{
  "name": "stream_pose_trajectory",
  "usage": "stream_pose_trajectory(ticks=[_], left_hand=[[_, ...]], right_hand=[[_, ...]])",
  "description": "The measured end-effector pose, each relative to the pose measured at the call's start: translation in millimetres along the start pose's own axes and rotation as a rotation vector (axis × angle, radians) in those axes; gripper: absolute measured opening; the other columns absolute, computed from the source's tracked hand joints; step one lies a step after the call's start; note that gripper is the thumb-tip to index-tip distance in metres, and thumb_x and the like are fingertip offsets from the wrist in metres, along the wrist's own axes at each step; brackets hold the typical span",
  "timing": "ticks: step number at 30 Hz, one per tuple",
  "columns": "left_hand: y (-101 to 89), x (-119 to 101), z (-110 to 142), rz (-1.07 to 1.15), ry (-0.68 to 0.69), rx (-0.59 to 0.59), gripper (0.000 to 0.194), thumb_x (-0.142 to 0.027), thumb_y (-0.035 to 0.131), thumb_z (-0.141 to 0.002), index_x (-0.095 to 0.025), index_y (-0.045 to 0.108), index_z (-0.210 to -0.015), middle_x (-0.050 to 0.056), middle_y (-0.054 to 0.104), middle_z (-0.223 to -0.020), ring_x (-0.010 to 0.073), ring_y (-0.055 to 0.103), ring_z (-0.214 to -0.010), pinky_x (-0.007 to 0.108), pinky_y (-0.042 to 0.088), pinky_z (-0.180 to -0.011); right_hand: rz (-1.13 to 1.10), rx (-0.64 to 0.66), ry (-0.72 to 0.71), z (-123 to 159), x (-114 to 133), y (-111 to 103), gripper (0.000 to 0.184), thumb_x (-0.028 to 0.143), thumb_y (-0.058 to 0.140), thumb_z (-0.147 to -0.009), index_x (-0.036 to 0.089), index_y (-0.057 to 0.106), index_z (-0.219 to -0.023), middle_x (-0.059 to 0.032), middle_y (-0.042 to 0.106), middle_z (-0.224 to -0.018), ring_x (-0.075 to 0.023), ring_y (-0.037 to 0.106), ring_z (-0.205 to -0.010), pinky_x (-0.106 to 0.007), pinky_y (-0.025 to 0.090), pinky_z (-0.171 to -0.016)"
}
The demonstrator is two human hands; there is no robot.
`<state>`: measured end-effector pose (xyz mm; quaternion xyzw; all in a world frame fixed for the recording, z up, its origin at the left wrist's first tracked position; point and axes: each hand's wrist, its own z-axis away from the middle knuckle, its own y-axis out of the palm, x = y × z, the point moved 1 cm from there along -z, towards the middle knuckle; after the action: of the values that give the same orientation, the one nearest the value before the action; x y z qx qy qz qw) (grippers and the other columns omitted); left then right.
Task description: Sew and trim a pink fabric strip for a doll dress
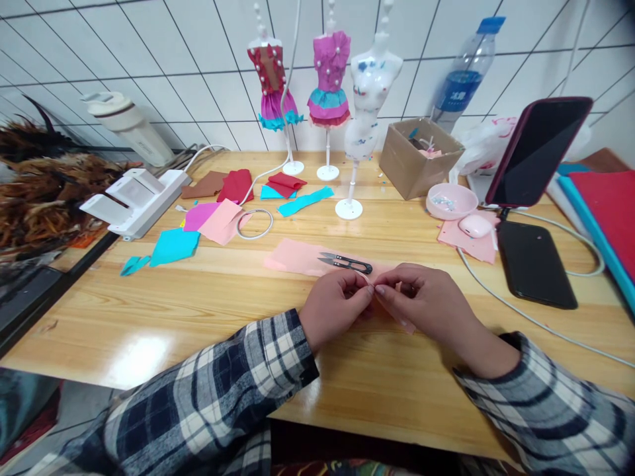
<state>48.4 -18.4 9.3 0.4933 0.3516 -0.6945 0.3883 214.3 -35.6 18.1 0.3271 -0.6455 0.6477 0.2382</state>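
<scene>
My left hand point(342, 304) and my right hand point(421, 297) meet at the fingertips over the table. Both pinch a small piece of pink crepe paper point(407, 326), mostly hidden by the fingers; a bit of it hangs below the right hand. Just beyond the hands, black thread snips point(346, 262) lie on a flat strip of pink paper point(292, 256). A bare white mannequin point(370, 99) stands behind, beside a mannequin in a pink dress point(330, 86) and a mannequin in a brown and red top point(272, 82).
Coloured paper pieces point(174, 246) and a power strip point(149, 205) lie at left. At right are a cardboard box point(414, 168), a pink bowl of beads point(451, 210), a black phone point(537, 264), an upright phone point(540, 152) and cables. A water bottle point(464, 79) stands behind.
</scene>
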Motion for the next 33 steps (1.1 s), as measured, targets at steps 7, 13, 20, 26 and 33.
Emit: stream_pose_trajectory(ticks=[7, 13, 20, 26, 33], left_hand=[[-0.1, 2.0, -0.8, -0.016, 0.001, -0.005, 0.018, -0.028, 0.059, -0.080, -0.017, 0.056, -0.066, 0.000, 0.063, -0.060, 0.0126, 0.060, -0.054, 0.023, 0.047, -0.053], [0.1, 4.1, -2.5, -0.056, 0.029, -0.016, 0.013, -0.024, 0.057, -0.078, -0.017, 0.057, -0.068, 0.001, 0.063, -0.062, 0.0133, 0.060, -0.055, 0.023, 0.046, -0.052], [0.3, 3.2, -1.2, -0.069, 0.037, -0.013, 0.012, -0.023, 0.055, -0.078, -0.017, 0.057, -0.068, 0.001, 0.063, -0.062, 0.0134, 0.060, -0.056, 0.023, 0.047, -0.052], [0.3, 5.2, -1.3, -0.077, 0.019, -0.019, 0.014, -0.026, 0.057, -0.078, -0.017, 0.057, -0.067, 0.001, 0.063, -0.059, 0.0131, 0.059, -0.053, 0.023, 0.046, -0.051], [0.8, 6.4, -1.2, -0.159, 0.050, -0.025, 0.015, -0.026, 0.056, -0.078, -0.017, 0.058, -0.066, 0.001, 0.064, -0.059, 0.0131, 0.059, -0.053, 0.023, 0.045, -0.050]], right_hand=[[0.009, 0.016, -0.040, 0.9, -2.8, 0.2, 0.013, 0.027, 0.064, -0.081, 0.025, 0.076, -0.082, 0.0010, 0.069, -0.071, -0.0124, 0.055, -0.055, -0.026, 0.040, -0.052], [0.092, -0.025, -0.103, 1.7, -3.8, 3.0, 0.011, 0.027, 0.064, -0.081, 0.025, 0.075, -0.082, 0.0019, 0.066, -0.067, -0.0116, 0.054, -0.055, -0.026, 0.039, -0.054], [0.089, -0.014, -0.100, 1.2, -3.4, 3.4, 0.011, 0.026, 0.063, -0.082, 0.024, 0.073, -0.081, 0.0013, 0.066, -0.069, -0.0114, 0.053, -0.055, -0.025, 0.038, -0.053], [0.111, -0.004, -0.132, 1.7, -5.9, 2.4, 0.011, 0.027, 0.063, -0.082, 0.025, 0.073, -0.083, 0.0020, 0.067, -0.071, -0.0108, 0.053, -0.055, -0.025, 0.038, -0.054], [0.094, -0.009, -0.073, 0.2, -4.0, 4.5, 0.009, 0.026, 0.063, -0.079, 0.022, 0.071, -0.076, 0.0022, 0.064, -0.064, -0.0107, 0.051, -0.052, -0.024, 0.037, -0.052]])
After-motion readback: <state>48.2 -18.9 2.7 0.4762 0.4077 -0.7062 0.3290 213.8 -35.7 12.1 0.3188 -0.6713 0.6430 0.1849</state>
